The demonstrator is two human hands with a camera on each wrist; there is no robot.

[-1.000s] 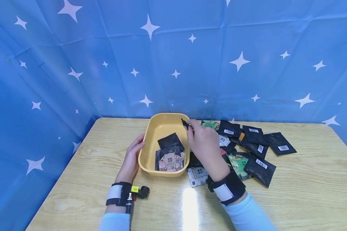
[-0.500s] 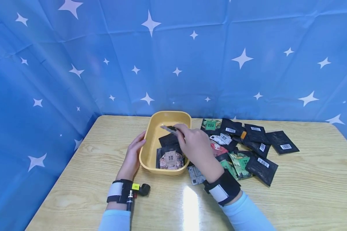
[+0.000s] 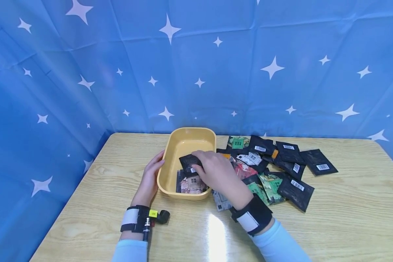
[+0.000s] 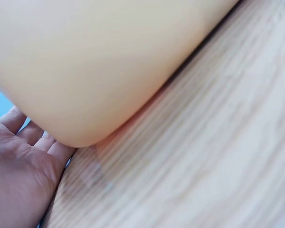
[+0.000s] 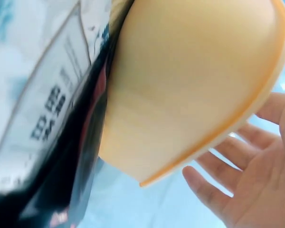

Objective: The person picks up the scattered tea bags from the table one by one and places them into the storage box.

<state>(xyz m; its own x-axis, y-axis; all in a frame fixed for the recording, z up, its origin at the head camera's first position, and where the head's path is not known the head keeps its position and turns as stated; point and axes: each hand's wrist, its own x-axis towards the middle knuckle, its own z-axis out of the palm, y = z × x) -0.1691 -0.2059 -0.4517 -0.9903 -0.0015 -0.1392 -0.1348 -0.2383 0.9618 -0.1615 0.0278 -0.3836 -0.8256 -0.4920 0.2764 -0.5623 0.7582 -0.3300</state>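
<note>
A yellow plastic basin (image 3: pixel 163 182) stands on the table, holding several flat sachets. My left hand (image 3: pixel 149 177) rests against its left side with extended fingers; in the left wrist view that hand (image 4: pixel 23 166) lies beside the outer wall. My right hand (image 3: pixel 221 174) reaches over the right rim, fingers near a black sachet (image 3: pixel 186 162) with a white barcode label. In the right wrist view, the fingers of this hand (image 5: pixel 256 175) are spread apart past the rim. Below the black sachet lies a floral sachet (image 3: pixel 192 185) with a beige label.
Right of the basin lies a loose pile of sachets: a green-labelled one (image 3: pixel 275 185), a red one (image 3: pixel 243 170), and several black ones, including a barcoded one (image 3: pixel 296 193). A blue star-patterned curtain (image 3: pixel 196 65) hangs behind the wooden table (image 3: pixel 85 203).
My right hand has moved from the basin's right rim inward and down, carrying a sachet that now lies over the others. The left hand has stayed at the basin's side.
</note>
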